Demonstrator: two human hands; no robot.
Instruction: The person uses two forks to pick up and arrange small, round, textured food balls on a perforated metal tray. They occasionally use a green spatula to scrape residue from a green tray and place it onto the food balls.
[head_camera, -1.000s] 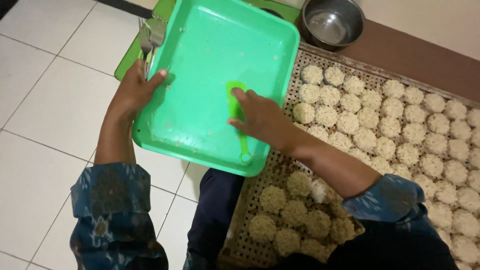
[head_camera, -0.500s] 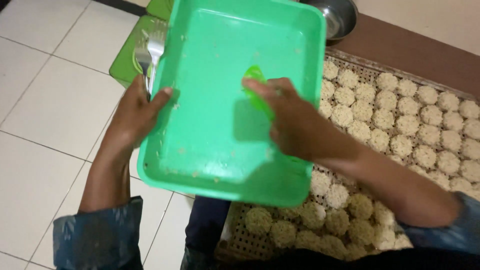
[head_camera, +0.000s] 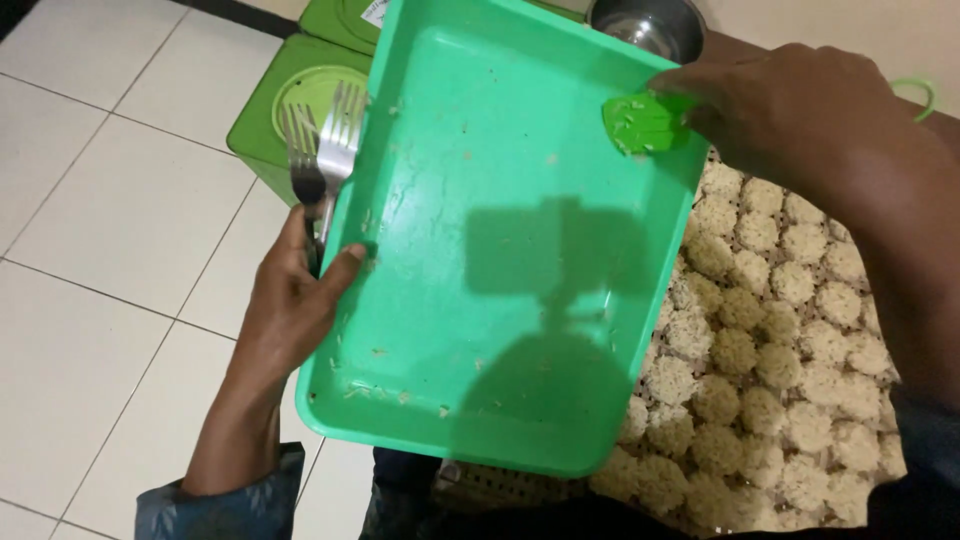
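A home food-prep spot on the floor is indicated: white floor tiles (head_camera: 110, 190), a woven mat (head_camera: 790, 330) covered with rows of small noodle clusters (head_camera: 735, 350), a steel bowl (head_camera: 650, 22), green lidded tubs (head_camera: 290, 100), and forks (head_camera: 325, 150) are seen.

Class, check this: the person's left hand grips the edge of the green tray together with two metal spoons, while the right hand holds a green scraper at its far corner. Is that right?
Not quite. The head view shows the left hand gripping the green tray with two metal forks, not spoons. The right hand does hold the green scraper at the far corner.
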